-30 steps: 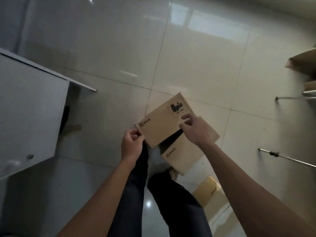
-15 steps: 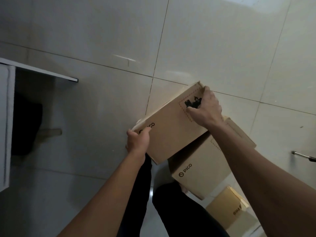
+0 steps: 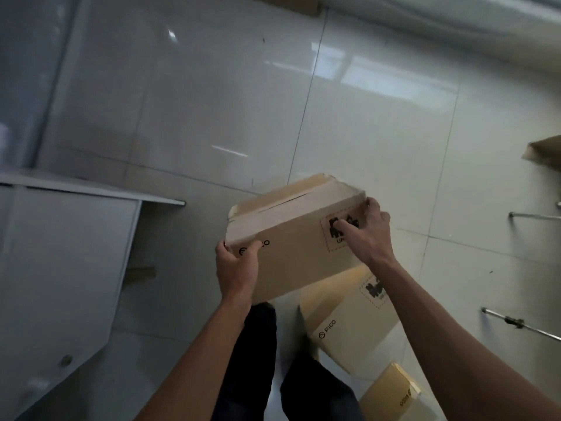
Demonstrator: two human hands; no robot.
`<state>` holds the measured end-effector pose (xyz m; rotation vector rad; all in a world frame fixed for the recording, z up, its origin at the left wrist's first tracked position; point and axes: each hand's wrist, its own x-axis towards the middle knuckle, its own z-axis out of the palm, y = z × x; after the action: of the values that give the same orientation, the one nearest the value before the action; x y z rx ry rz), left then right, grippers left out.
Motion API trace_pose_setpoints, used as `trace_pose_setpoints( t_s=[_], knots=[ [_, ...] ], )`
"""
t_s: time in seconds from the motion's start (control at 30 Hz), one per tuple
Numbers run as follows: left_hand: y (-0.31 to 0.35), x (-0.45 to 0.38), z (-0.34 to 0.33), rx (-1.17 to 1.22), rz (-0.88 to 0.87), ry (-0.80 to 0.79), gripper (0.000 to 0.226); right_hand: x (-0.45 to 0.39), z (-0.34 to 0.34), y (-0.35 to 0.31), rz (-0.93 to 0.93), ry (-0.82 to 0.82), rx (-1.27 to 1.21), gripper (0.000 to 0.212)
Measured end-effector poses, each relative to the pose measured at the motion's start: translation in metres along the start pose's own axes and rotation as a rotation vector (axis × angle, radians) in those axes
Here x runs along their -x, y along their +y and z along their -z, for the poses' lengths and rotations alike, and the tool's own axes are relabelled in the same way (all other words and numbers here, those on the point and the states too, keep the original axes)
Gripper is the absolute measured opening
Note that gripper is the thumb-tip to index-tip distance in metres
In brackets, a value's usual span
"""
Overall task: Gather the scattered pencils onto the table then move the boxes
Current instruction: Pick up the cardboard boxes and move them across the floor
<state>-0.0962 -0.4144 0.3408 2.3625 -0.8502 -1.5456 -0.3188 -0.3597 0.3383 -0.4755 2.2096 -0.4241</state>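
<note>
Lighting: dim, cool, grey-toned indoor light. Glare: pale window-like reflections on the glossy floor tiles [image 3: 379,117], strongest at upper right, with a small bright glint at upper left. Shadows: soft and dark under the table [image 3: 69,238] and below the box [image 3: 291,238] in my hands. Sharpness: soft overall, with smeared motion blur at the left and top edges. Distortion: wide-angle bending of tile lines near the borders.

held box [image 3: 291,238] above second box [image 3: 349,323], third box [image 3: 391,393] nearer, cabinet [image 3: 60,268] left
</note>
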Motion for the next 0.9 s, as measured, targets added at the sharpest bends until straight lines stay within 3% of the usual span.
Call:
trace_pose_setpoints(
  t_s=[0.1,0.43,0.57,0.9],
  knots=[
    [0.049,0.020,0.019,0.013,-0.059,0.013,0.058,0.016,0.029,-0.044,0.022,0.020,-0.074,0.081],
    [0.161,0.030,0.024,0.138,-0.142,0.124,0.067,-0.012,0.081,-0.154,0.066,0.053,-0.188,0.076],
    [0.210,0.014,0.005,0.211,-0.108,0.155,0.064,-0.052,0.094,-0.199,0.050,0.033,-0.198,0.078],
    [0.322,-0.058,-0.019,0.392,0.063,0.382,0.047,-0.184,0.113,-0.341,0.144,-0.069,0.070,0.048]
  ],
)
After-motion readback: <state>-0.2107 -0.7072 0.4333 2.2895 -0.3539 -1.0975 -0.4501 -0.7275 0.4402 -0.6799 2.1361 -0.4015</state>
